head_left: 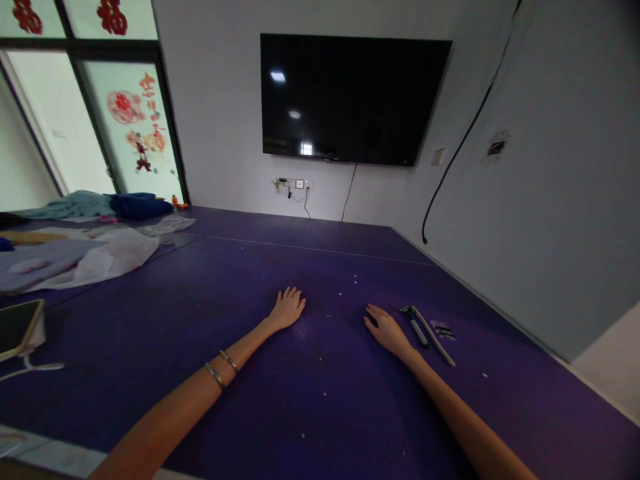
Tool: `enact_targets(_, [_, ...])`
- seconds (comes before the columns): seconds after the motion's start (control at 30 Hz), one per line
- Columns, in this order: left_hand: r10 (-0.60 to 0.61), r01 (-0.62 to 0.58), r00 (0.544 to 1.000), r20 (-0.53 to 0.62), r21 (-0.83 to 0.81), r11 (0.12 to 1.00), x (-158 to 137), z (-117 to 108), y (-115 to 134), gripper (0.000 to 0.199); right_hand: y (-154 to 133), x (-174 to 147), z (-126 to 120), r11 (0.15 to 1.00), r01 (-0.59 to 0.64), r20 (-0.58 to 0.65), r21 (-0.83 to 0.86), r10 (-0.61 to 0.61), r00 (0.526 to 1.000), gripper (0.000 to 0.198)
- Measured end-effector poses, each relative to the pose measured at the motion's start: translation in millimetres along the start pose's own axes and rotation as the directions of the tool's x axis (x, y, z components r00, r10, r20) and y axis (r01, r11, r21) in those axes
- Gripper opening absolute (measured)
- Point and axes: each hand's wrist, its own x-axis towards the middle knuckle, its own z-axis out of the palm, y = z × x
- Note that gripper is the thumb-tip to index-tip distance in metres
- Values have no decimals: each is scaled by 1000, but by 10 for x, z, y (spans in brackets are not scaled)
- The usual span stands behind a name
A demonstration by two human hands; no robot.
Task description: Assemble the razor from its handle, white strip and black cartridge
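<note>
My left hand lies palm down on the purple table, fingers stretched out, with two bangles on the forearm. To its right my right hand also rests low over the surface, thumb and fingers apart, holding nothing. Just right of that hand lies a tool with a green-and-black head and a grey handle, perhaps a razor or a peeler. Against it sits a long, slightly curved light-grey strip. Beyond the strip is a small clear packet with dark pieces.
Crumpled translucent plastic sheeting and folded cloths cover the far left. A phone with a white cable stands at the left edge. Small white specks dot the table. A black cable hangs along the right wall.
</note>
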Motion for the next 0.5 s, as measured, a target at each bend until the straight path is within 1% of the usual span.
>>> enact_targets(0.1, [-4, 4, 1000, 10, 8, 1000, -15, -22, 16, 53, 17, 0, 9, 1000, -11, 0, 21, 11, 1000, 44])
enact_targets(0.23, [-1, 0, 1000, 31, 28, 1000, -13, -19, 15, 50, 24, 0, 15, 1000, 2, 1, 2, -2, 1000, 45])
enact_targets(0.5, [14, -15, 1000, 19, 45, 999, 0, 11, -17, 48, 22, 3, 22, 999, 23, 7, -40, -23, 1000, 47])
